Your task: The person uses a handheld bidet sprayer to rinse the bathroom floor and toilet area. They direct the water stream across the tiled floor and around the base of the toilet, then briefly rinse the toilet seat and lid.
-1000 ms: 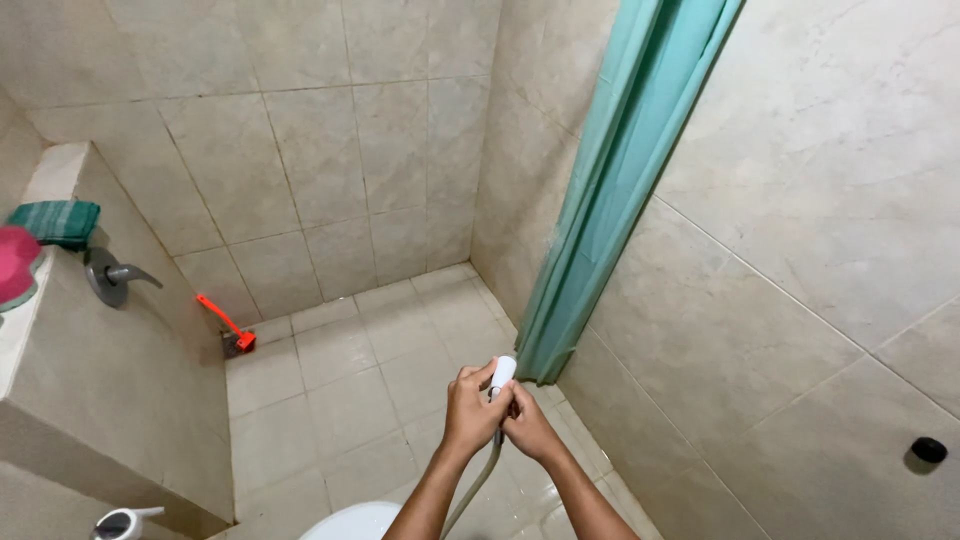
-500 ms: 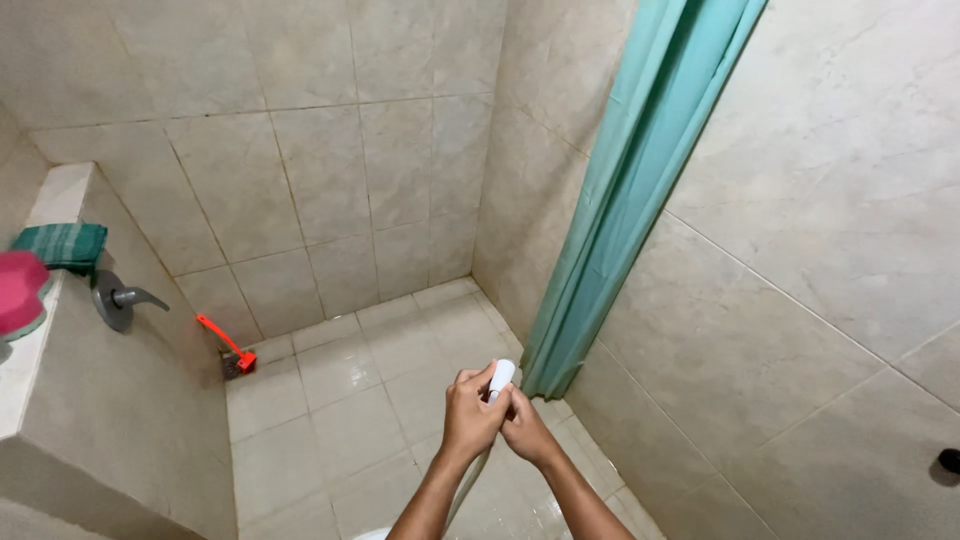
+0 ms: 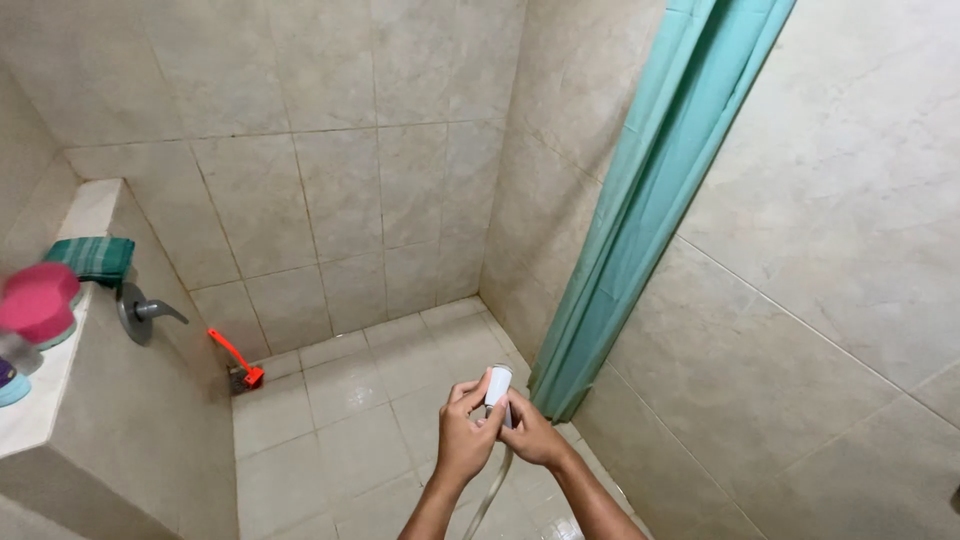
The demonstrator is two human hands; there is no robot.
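- The white spray head [image 3: 497, 385] sits upright between my hands, low over the tiled floor [image 3: 340, 420], its hose [image 3: 490, 490] hanging below
- My left hand [image 3: 465, 435] grips it
- My right hand [image 3: 530, 430] clasps it too
- Teal curtain [image 3: 640, 220] hangs just beside

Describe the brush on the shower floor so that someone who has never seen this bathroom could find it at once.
Start at the low tiled ledge on the left with the grey metal tap handle on its side. Below the handle, where that ledge meets the back wall, an orange-handled brush leans with its head on the floor tiles. It is the only bright orange thing, standing alone, far from both hands.
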